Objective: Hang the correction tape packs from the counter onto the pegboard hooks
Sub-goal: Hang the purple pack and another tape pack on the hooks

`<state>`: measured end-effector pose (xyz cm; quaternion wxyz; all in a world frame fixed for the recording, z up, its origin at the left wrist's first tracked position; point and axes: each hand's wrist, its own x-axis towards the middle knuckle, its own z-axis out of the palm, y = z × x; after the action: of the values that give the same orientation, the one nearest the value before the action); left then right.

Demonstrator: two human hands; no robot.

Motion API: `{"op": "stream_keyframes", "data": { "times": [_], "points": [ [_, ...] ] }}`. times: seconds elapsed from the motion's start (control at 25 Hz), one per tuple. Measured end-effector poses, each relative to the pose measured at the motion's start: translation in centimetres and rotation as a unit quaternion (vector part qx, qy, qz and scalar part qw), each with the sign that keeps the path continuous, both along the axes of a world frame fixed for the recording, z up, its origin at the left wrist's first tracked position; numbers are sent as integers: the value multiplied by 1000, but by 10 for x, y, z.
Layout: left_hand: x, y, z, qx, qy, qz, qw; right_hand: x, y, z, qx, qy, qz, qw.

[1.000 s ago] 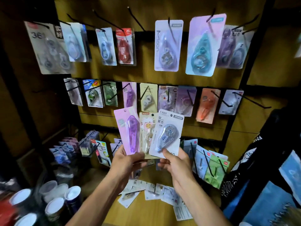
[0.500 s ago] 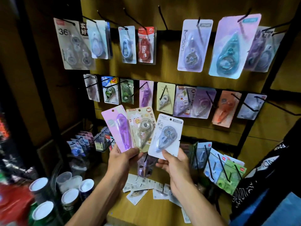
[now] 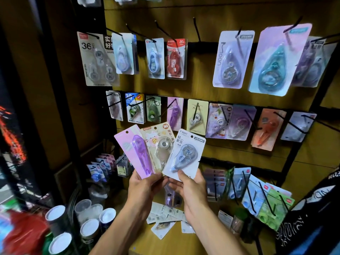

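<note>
held packs: three correction tape packs fanned out in front of the pegboard's middle row, all carded blisters, upright with tops tilted outward
purple pack [image 3: 135, 150]: leftmost in the fan, lilac card, long purple dispenser, leans left
cream pack [image 3: 160, 145]: middle, cartoon print, "30" badge at top corner, clear dispenser; overlaps the purple pack, partly covered by the white one
white pack [image 3: 184, 153]: rightmost, grey-blue dispenser marked "20", leans right, lower edge in the right hand
left hand [image 3: 145, 186]: clamped on the bottom ends of the purple and cream packs, thumb on front, fingers behind
right hand [image 3: 191, 186]: pinching the bottom of the white pack, thumb [image 3: 181, 175] on the card face, other fingers behind
hands: close together, nearly touching below the fan
counter [image 3: 184, 242]: wooden, below the hands; loose packs [image 3: 165, 215] lie flat and scattered on it
pegboard [image 3: 202, 85]: yellow-brown panel, black hooks, two rows of hung packs above the fan, a third lower row at right
bare hook [image 3: 197, 29]: top row, nothing hanging on it
cups [image 3: 88, 219]: stacked white-topped tubs at lower left, beside the counter
</note>
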<state>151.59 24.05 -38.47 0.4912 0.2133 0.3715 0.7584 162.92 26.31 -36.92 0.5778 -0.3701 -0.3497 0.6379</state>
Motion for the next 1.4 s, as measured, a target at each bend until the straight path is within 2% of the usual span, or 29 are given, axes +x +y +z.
{"op": "stream_keyframes", "data": {
  "times": [0.16, 0.44, 0.68, 0.88, 1.12, 1.4],
  "points": [
    [-12, -5, 7, 2, 6, 22, 1000, -18, 1, -1, 5, -21, 6, 1000],
    [-46, -17, 14, -15, 0, 73, 997, -47, 9, 4, 0, -117, 58, 991],
    [-85, -20, 20, -24, 28, 152, 988, -85, 18, 5, 50, -208, 117, 970],
    [-160, -26, 14, -54, 94, 244, 964, -136, 46, 6, 192, -331, 106, 918],
    [-233, -22, -2, -95, 119, 284, 947, -222, 85, 28, 310, -398, 123, 855],
    [-258, -16, -5, -98, 97, 267, 954, -290, 108, 45, 277, -375, 128, 875]
  ]
}}
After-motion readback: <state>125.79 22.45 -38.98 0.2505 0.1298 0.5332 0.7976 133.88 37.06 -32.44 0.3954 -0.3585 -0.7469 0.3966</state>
